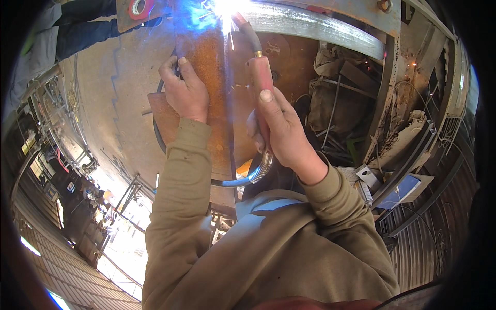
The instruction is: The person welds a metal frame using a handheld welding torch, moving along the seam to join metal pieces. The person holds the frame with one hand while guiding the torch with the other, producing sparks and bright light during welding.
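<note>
My right hand is wrapped around the red handle of a welding torch, thumb along its top. The torch's bent neck reaches up to a blinding arc, which hides its tip and the spot being welded. Out of the handle's lower end runs a blue cable, passing behind my left forearm. My left hand is closed over the left edge of a rusty steel beam, its fingers curled. At the far end, a bright grey metal bar extends rightward from the arc.
A roll of red tape lies on a plate at the far left. Near it stands another person, whose dark trouser leg shows. On the right are a rusty upright frame, crumpled cloth and scrap metal. Sparks fly there.
</note>
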Action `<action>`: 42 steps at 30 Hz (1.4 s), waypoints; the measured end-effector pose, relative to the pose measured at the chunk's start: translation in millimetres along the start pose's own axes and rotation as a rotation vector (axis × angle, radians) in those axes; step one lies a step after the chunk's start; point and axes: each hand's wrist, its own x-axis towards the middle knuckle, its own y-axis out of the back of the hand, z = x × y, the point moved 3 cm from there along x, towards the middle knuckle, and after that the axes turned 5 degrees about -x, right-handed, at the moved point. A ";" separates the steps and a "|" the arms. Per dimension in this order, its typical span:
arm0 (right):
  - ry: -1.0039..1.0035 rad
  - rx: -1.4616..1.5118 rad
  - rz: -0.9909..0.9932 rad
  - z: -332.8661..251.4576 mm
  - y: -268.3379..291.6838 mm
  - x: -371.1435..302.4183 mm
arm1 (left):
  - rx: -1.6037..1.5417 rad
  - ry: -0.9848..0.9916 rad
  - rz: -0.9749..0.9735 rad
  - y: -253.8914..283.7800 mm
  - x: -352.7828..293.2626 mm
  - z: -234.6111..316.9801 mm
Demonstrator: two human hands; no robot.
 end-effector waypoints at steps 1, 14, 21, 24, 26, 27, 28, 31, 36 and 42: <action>0.010 0.004 -0.006 -0.3 0.1 1.1 | 0.006 -0.003 0.000 0.0 -0.3 0.2; 0.024 -0.012 0.010 1.5 0.0 2.6 | 0.034 0.019 -0.009 2.2 0.0 5.0; -0.003 0.014 -0.014 6.6 1.5 0.5 | 0.017 0.032 -0.013 0.9 -0.1 2.4; 0.023 0.007 -0.003 4.5 1.7 3.0 | -0.003 0.016 -0.009 0.5 0.2 1.2; 0.003 0.019 0.012 3.9 1.1 3.6 | 0.009 0.007 -0.011 0.7 0.2 1.0; -0.003 0.020 0.015 3.6 0.6 3.5 | 0.024 0.016 -0.015 0.8 0.0 0.7; -0.006 0.024 0.021 3.3 0.7 3.0 | 0.039 0.024 -0.019 1.0 -0.1 0.5; -0.002 0.022 0.012 3.3 0.8 2.6 | 0.031 0.032 -0.014 1.1 -0.2 1.0; 0.020 0.009 0.016 5.3 1.5 6.2 | 0.025 0.026 -0.009 0.6 0.0 2.6; -0.034 0.003 0.022 8.0 -0.1 -4.6 | -0.022 0.053 -0.009 1.3 -0.4 1.4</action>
